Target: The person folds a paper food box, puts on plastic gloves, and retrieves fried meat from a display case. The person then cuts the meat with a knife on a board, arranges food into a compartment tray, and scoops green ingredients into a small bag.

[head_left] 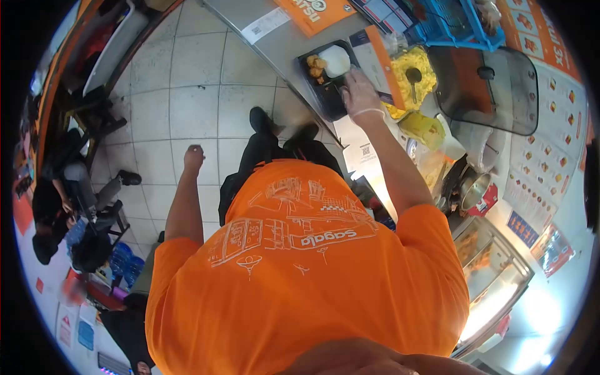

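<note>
A black food tray [329,105] rests near the counter's left edge, with a mound of white rice [335,61] and browned fried pieces [315,67] in its far part. My right hand [362,94], in a clear plastic glove, grips the tray at its right side, fingers close to the rice. To the right of that hand lies an orange and dark printed card or sleeve [380,65]. Beyond it is a container of yellow shredded food [420,65] with a dark spoon [414,77] in it. My left hand [195,152] hangs over the floor, fingers curled in, nothing visible in it.
A clear dark-edged lid [490,94] stands right of the yellow food. A blue basket [462,25] is at the back. A yellow bag [424,128], a metal bowl [475,187] and a lit glass display case [490,269] line the right. People [69,206] sit at left.
</note>
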`<action>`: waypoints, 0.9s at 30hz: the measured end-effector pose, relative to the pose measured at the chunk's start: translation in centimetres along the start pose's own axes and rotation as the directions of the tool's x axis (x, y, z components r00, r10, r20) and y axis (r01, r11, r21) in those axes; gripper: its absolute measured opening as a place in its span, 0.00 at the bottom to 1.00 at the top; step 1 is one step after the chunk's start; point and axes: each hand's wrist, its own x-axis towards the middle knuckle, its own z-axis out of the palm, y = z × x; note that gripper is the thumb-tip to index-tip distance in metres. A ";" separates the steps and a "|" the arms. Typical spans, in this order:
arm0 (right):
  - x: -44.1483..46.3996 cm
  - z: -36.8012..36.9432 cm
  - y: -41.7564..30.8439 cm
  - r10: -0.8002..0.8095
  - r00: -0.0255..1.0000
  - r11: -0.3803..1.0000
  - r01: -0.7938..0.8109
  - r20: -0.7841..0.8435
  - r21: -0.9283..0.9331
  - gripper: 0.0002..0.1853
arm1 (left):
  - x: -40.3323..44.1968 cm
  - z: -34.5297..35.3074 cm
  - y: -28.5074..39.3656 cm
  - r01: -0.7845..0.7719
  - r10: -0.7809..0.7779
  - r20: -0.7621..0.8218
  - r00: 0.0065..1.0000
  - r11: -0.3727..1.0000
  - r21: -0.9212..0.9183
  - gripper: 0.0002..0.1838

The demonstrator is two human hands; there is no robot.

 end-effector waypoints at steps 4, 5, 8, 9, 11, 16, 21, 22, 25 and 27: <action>1.3 -1.1 -0.2 0.095 0.993 0.990 -0.102 0.075 0.096 0.23 | -0.6 -0.8 8.7 -0.084 0.093 0.032 0.995 0.972 -0.221 0.17; 1.5 -1.9 -0.5 0.108 0.979 0.988 -0.125 0.175 0.090 0.22 | -0.9 -0.4 10.0 -0.125 0.142 0.059 0.988 0.965 -0.232 0.17; 0.4 -0.1 0.2 0.130 0.991 0.986 -0.132 0.021 0.104 0.19 | -1.1 2.1 10.3 -0.227 0.240 0.079 0.968 0.963 -0.144 0.18; 0.2 0.6 0.5 0.106 0.991 0.985 -0.095 -0.076 0.142 0.18 | -1.2 2.5 10.0 -0.278 0.282 0.107 0.954 0.959 -0.047 0.18; -0.4 1.3 0.9 0.108 0.986 0.988 -0.092 -0.128 0.125 0.18 | -3.5 3.3 10.0 -0.278 0.256 0.156 0.954 0.951 0.134 0.18; 1.5 2.9 2.4 0.035 0.982 0.993 -0.013 -0.188 0.116 0.18 | -9.9 5.8 4.5 -0.268 0.245 0.111 0.963 0.913 0.309 0.17; 1.3 2.1 3.8 -0.245 0.926 0.919 0.317 -0.288 0.236 0.12 | -13.7 11.7 -4.3 -0.104 0.120 -0.017 0.993 0.914 0.393 0.20; 0.9 1.5 3.3 -0.288 0.877 0.914 0.372 -0.385 0.163 0.11 | -18.3 11.4 -1.6 0.009 0.006 -0.057 0.998 0.965 0.261 0.20; 0.6 1.2 3.5 -0.239 0.946 0.930 0.288 -0.219 0.228 0.10 | -23.1 15.9 -2.6 0.119 -0.107 -0.119 0.987 0.988 0.096 0.19; 0.3 2.1 3.6 -0.273 0.871 0.890 0.390 -0.408 0.236 0.11 | -25.0 18.1 -4.1 0.050 -0.050 -0.004 0.999 0.992 0.114 0.21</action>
